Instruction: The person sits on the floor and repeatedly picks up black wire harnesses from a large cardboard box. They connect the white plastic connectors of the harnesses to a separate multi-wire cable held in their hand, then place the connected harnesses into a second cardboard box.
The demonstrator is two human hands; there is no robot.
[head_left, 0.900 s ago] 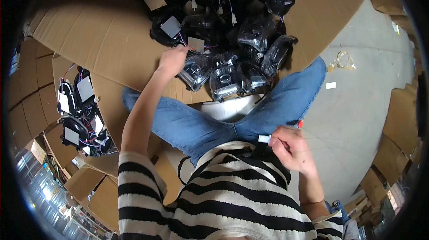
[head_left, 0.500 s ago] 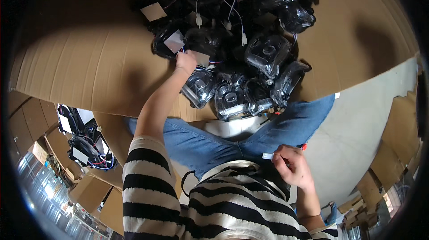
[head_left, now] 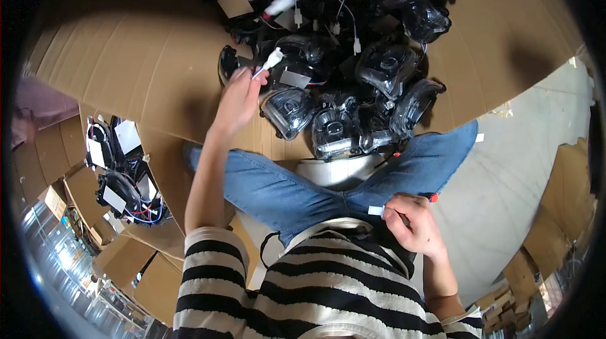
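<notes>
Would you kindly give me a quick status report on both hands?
Left hand pinching small white plug connector over black lamp housings. Right hand gripping red-tipped pen.

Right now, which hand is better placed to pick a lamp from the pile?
Left. The left hand is at the lamp pile, its fingers pinching a white plug. The right hand holds a marker by the lap.

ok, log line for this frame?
left hand: holds white connector | right hand: grips marker | lamp pile on cardboard

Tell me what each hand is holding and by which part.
The left hand pinches a thin wire just below its white connector. The right hand grips a marker around its middle.
</notes>
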